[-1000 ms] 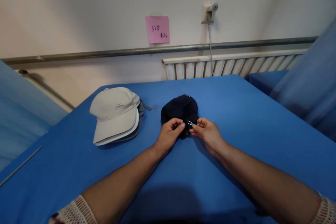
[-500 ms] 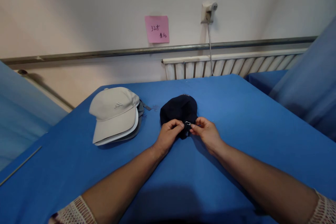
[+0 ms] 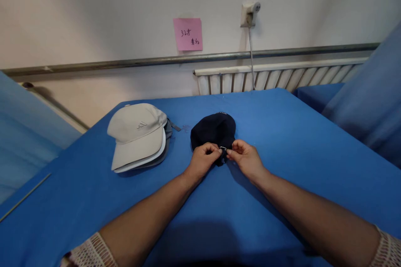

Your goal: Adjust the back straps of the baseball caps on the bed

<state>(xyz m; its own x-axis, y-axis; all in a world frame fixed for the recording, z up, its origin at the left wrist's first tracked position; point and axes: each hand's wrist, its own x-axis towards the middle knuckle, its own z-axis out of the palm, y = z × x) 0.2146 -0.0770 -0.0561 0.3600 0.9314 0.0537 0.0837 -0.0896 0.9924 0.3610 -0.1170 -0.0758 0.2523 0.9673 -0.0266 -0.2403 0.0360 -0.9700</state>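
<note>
A black cap (image 3: 211,130) lies in the middle of the blue-covered table with its strap side towards me. At that near edge shows a small silver metal buckle (image 3: 223,148). My left hand (image 3: 202,162) is closed, thumb and fingers pinched at the strap just left of the buckle. From the right, my right hand (image 3: 247,159) pinches the buckle's right side between thumb and fingertips. The strap itself is mostly hidden by my fingers and blends into the dark cloth.
To the left, several caps are stacked, a light beige cap (image 3: 138,129) on top. A thin stick (image 3: 25,197) lies at the left edge. Behind the table are a radiator (image 3: 238,81), a metal rail (image 3: 125,63) and a plugged-in cord (image 3: 251,56). Blue curtains (image 3: 28,133) flank both sides.
My left thumb has shifted slightly right, up against the buckle. The buckle has moved a little left and turned; the cap stays in place.
</note>
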